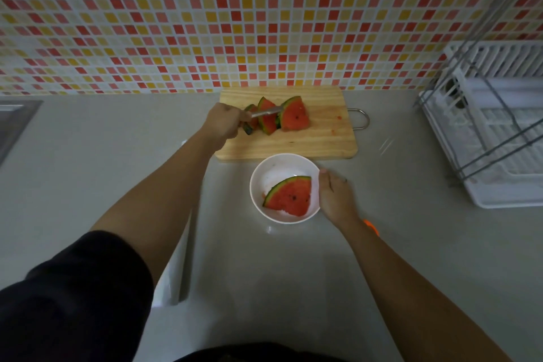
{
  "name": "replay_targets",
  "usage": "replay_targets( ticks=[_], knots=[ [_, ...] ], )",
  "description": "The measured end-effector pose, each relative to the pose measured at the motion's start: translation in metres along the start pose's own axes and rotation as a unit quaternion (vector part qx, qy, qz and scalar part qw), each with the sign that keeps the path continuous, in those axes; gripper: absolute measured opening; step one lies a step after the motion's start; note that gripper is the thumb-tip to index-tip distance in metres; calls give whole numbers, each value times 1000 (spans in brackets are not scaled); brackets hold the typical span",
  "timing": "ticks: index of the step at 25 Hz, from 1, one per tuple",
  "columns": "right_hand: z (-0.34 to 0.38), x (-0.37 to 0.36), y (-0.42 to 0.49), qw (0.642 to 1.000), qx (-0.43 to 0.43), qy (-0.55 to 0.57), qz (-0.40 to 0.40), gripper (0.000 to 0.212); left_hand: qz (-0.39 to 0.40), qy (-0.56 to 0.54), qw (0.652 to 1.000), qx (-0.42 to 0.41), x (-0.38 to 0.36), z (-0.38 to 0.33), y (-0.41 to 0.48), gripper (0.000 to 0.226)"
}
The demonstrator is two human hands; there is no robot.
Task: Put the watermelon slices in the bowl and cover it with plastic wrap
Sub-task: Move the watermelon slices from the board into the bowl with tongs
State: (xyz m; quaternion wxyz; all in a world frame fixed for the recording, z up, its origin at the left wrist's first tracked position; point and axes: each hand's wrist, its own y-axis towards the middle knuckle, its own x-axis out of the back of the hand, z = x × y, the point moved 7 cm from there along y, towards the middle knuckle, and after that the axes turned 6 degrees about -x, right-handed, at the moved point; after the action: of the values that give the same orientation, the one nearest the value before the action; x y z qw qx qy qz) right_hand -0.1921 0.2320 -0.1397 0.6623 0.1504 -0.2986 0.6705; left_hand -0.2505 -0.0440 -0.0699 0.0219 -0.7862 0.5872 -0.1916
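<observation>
A white bowl (274, 173) stands on the grey counter just in front of a wooden cutting board (320, 138). One watermelon slice (291, 195) lies in the bowl. On the board are a large slice (295, 116), a second slice (268, 120) and a smaller piece partly hidden by my left hand. My left hand (226, 123) grips a metal utensil (266, 112) whose tip reaches in among the slices. My right hand (335, 197) holds the bowl's right side, thumb against the rim.
A long white box (176, 261) lies on the counter under my left forearm. Something orange (371, 226) peeks out below my right wrist. A white dish rack (496, 132) fills the right side. A sink edge (14, 123) shows at far left, with the tiled wall behind.
</observation>
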Motion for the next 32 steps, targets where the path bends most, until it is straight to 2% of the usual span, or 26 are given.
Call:
replay_targets(
  ticks=[3, 7, 10, 13, 15, 17, 19, 21, 22, 27, 32],
  knots=[
    [-2, 0, 0, 1000, -10, 6, -2, 47, 81, -44, 996, -21, 16, -3, -16, 12],
    [-4, -1, 0, 1000, -22, 16, -7, 51, 196, -12, 980, -4, 26, 11, -45, 14],
    [-4, 1, 0, 999, -29, 16, -23, 51, 239, 76, 968, -18, 13, 20, -64, 13],
    [-1, 1, -1, 999, -38, 9, -20, 49, 263, 237, 932, -75, 3, 16, -73, 12],
    [-2, 1, 0, 999, -38, 9, -13, 50, 245, 287, 921, -97, 10, 2, -67, 11],
    [-2, 1, 1, 999, -34, 14, -9, 49, 198, 249, 943, -97, 24, -13, -53, 11],
    [-2, 0, 1, 999, -29, 18, -7, 46, 94, 189, 973, -89, 41, -21, -32, 15],
    [-1, 0, 2, 1000, -20, 20, -8, 44, -30, 187, 979, -76, 51, -18, -17, 24],
    [0, 0, 2, 1000, -15, 20, -9, 44, -66, 189, 978, -65, 50, -12, -12, 27],
    [-1, 0, 3, 1000, 1, 11, -16, 45, -70, 202, 976, -28, 24, 10, 3, 23],
    [-3, -2, 5, 1000, 1, 14, -13, 46, -115, 193, 972, -72, 17, 11, 3, 18]
  ],
)
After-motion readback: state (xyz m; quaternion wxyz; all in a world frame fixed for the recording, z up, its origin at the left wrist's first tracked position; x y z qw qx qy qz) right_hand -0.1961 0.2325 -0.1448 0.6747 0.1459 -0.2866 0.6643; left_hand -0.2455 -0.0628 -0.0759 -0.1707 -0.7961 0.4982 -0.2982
